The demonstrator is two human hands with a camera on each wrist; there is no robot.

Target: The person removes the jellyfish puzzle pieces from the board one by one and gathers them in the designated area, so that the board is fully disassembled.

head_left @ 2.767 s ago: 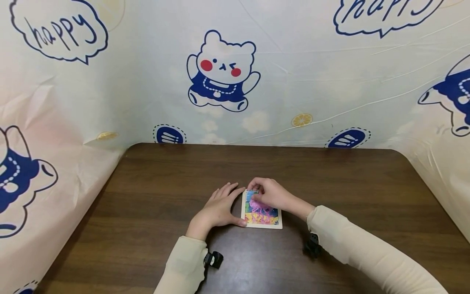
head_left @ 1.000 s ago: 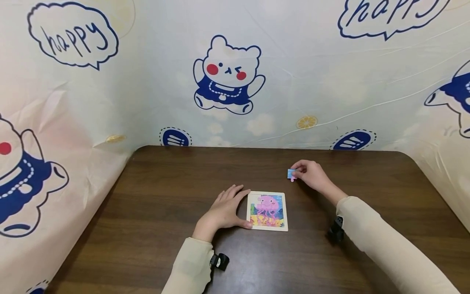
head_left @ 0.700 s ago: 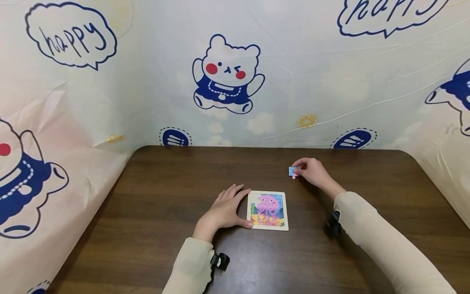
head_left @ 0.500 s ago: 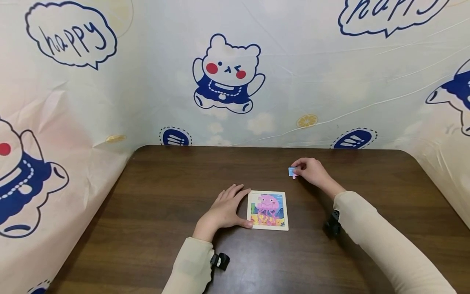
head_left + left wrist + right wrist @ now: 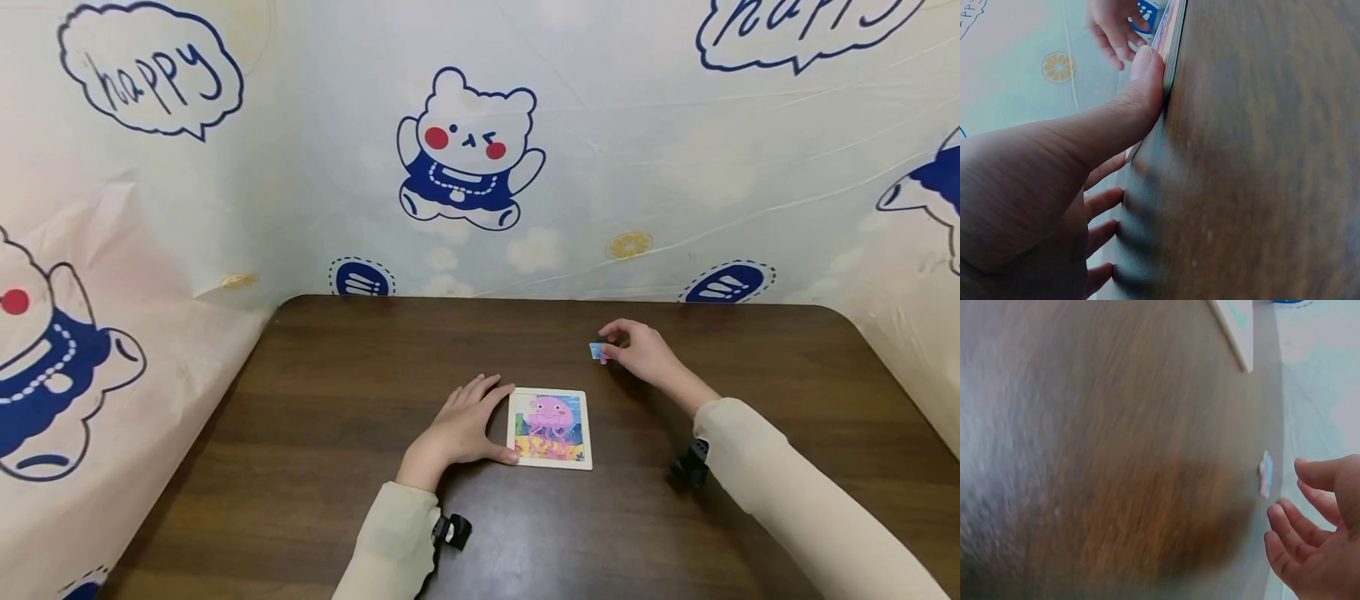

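Note:
A square jigsaw puzzle of a pink jellyfish in a cream frame [image 5: 555, 464] lies flat at the middle of the table. Its upper left corner shows a bare pale patch. Beside it my left hand [image 5: 457, 425] lies spread, thumb on the lower left corner and index fingertip at the upper left one; in the left wrist view the thumb [image 5: 1146, 69] presses the frame's edge. Farther back and to the right, a small blue and pink puzzle piece [image 5: 596, 351] lies on the table. My right hand [image 5: 1316, 531] is just apart from that piece [image 5: 1265, 475], fingers loosely bent and holding nothing.
The brown wooden table [image 5: 337, 375] has rounded far corners. A printed cloth [image 5: 585, 167] with bears and lettering stands along its back and sides. Each wrist carries a small black camera, one at the left sleeve [image 5: 453, 531].
My right hand has lifted the blue and pink piece from the puzzle's upper left, carried it back and right, and let go of it. The left hand stays at the frame.

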